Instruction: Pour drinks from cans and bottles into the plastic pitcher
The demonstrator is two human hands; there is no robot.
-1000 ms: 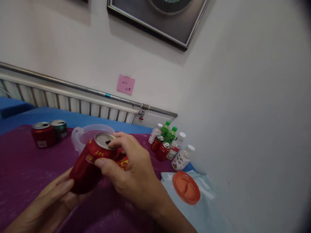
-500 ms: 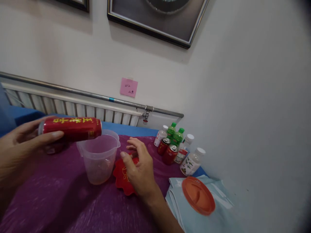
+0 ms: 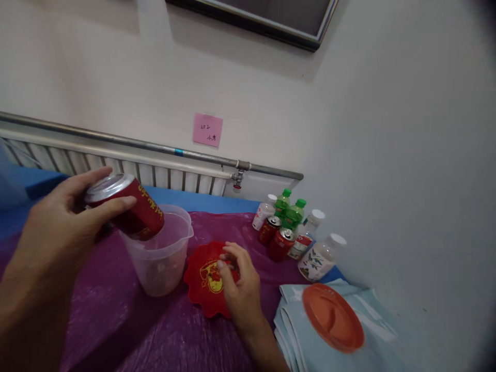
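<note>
Head view: I record the left hand (image 3: 64, 222) wrapped around a tilted red can (image 3: 135, 214), its lower end over the plastic jug (image 3: 163, 271) between both hands. The right hand (image 3: 242, 289) is loosely curled, thumb and fingers slightly parted, over a red dish (image 3: 207, 302); contact I cannot tell. Beyond it stand 5 bottles (image 3: 318, 262).

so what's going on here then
A person's left hand grips a red drink can, tilted with its silver end raised and its other end over the clear plastic jug. The right hand is loosely curled at the red scalloped dish; whether they touch is unclear. Two more cans stand among capped bottles to the right, and an orange lid lies on a light-blue cloth.
</note>
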